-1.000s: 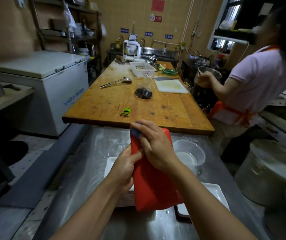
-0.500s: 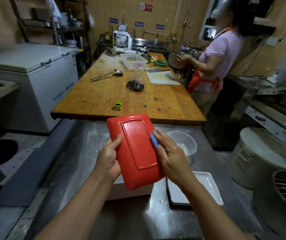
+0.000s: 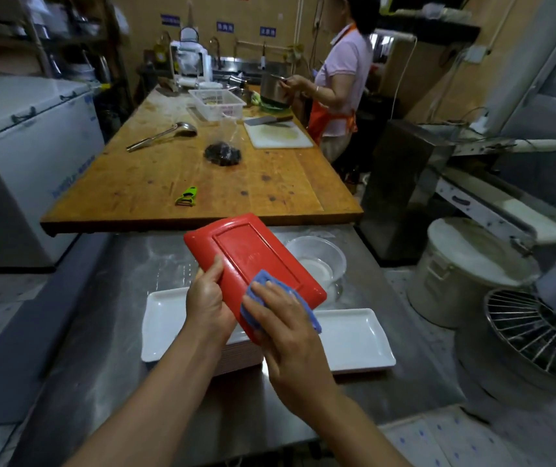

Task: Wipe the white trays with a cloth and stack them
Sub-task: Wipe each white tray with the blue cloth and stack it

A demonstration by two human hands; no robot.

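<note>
A tray with a red underside [image 3: 253,261] is held tilted above the steel counter, its back facing me. My left hand [image 3: 207,301] grips its left long edge. My right hand [image 3: 283,326] presses a blue cloth [image 3: 263,288] flat against the tray's lower part. Below them a stack of white trays [image 3: 163,318] rests on the counter, partly hidden by my arms. A single white tray [image 3: 354,338] lies to its right.
A clear plastic bowl [image 3: 317,261] sits behind the trays on the steel counter [image 3: 108,332]. A wooden table [image 3: 202,176] beyond holds a peeler, ladle, basket and cutting board. A person in an orange apron stands at its far right. A metal pot [image 3: 465,271] and fan grille stand right.
The red-backed tray has turned from edge-on to showing its back. My right hand with the cloth slid from its top edge down to its lower part. The view shifted left.
</note>
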